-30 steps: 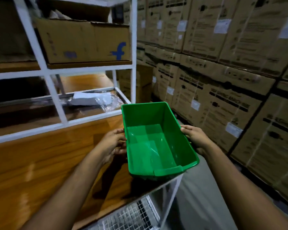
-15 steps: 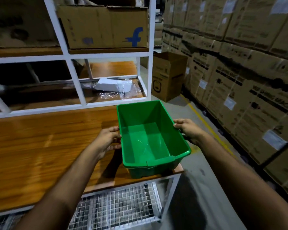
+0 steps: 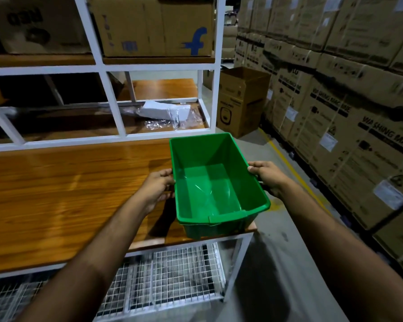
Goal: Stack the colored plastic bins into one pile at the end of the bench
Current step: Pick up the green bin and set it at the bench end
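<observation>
At the right end of the wooden bench (image 3: 56, 194), a glossy green plastic bin (image 3: 215, 182), rectangular and empty, is gripped by its long rims: left hand (image 3: 157, 188) and right hand (image 3: 269, 177) each closed on a side. Cartons (image 3: 349, 126) alongside read "WASHING MACHINE"; a shelved box (image 3: 157, 26) bears a blue "f".

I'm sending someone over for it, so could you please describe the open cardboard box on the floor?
Find the white shelf frame behind the wooden bench. Just past its right-hand post, the open cardboard box stands alone on the floor. Unlike the sealed cartons stacked along the wall, its top flaps are open.
</observation>
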The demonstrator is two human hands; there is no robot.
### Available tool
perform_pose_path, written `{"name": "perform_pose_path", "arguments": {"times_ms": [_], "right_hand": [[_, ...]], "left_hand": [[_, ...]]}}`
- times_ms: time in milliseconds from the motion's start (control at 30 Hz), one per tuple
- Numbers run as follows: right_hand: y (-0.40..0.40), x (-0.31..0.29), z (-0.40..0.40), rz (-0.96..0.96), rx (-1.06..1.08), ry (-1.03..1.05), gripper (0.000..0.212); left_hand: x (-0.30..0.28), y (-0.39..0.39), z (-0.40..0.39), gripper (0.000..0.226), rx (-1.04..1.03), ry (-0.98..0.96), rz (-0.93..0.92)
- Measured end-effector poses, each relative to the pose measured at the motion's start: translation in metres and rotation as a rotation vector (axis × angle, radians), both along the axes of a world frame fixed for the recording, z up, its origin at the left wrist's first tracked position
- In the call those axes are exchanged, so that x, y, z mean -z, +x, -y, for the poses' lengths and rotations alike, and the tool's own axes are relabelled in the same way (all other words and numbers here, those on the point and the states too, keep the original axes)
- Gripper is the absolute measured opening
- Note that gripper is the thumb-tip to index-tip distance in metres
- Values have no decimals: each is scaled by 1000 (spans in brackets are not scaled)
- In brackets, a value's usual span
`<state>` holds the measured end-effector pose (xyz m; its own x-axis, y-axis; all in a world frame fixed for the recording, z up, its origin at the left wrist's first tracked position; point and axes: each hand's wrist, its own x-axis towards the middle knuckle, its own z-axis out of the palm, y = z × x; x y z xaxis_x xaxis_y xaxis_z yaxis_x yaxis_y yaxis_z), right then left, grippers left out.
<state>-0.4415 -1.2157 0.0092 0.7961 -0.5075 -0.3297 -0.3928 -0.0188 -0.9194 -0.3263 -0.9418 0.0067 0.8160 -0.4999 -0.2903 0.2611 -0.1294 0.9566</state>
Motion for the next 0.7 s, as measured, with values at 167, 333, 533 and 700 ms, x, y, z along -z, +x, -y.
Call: {"name": "perform_pose_path", "arguments": {"times_ms": [167, 333, 533, 700], "right_hand": [[-3, 1, 0, 13, 27, 22, 25], [-7, 0, 3, 22, 28, 45, 24], [-8, 3, 11, 21, 19, 42, 26], [-7, 2, 15, 27, -3, 29, 27]], "left_hand": [[-1, -3, 3, 32, 17, -1, 9], [0, -4, 6, 33, 16, 15, 17], [0, -6, 10, 34, 19, 0, 20], [1, -7, 13, 34, 25, 3, 14]]}}
